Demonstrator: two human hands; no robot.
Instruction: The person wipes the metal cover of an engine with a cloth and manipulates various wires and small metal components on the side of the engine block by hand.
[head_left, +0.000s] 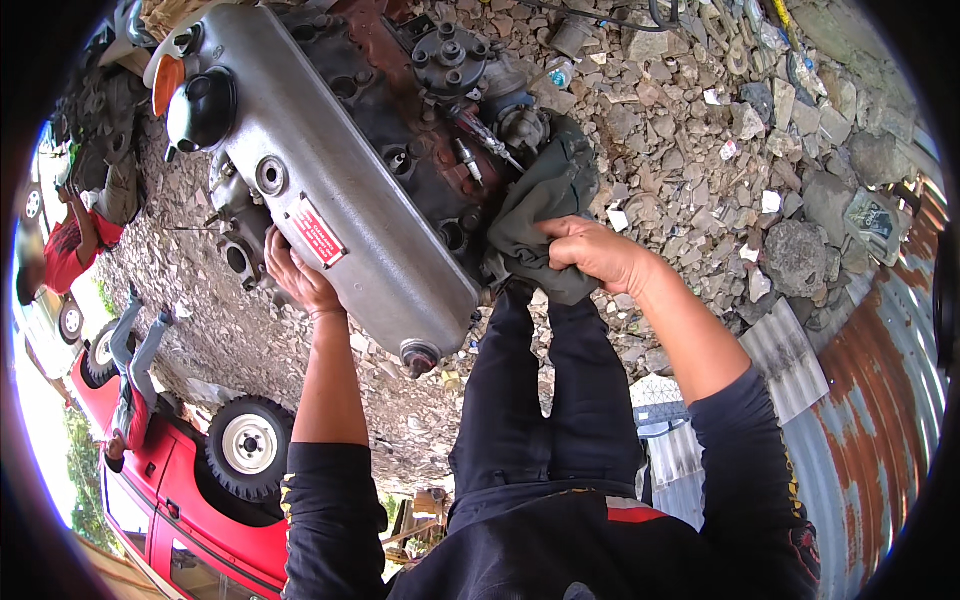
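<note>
A long grey metal valve cover (330, 170) lies slantwise over the engine (390, 110), with a black filler cap (203, 108) near its far end and a red label on its side. My left hand (302, 278) grips the cover's left edge beside that label, fingers close together. Bunched in my right hand (597, 255) is a dark green cloth (540, 205), which lies against the engine's near right corner and hides part of it. A spark plug (467, 160) rests on the engine, near a round distributor cap (450, 58).
Broken stone (680, 140) covers the ground, with larger rocks (795, 255) at right. Rusty corrugated sheets (880, 390) border the right side. A red vehicle (180, 490) stands at lower left. Two other people are at left, one in a red shirt (85, 240).
</note>
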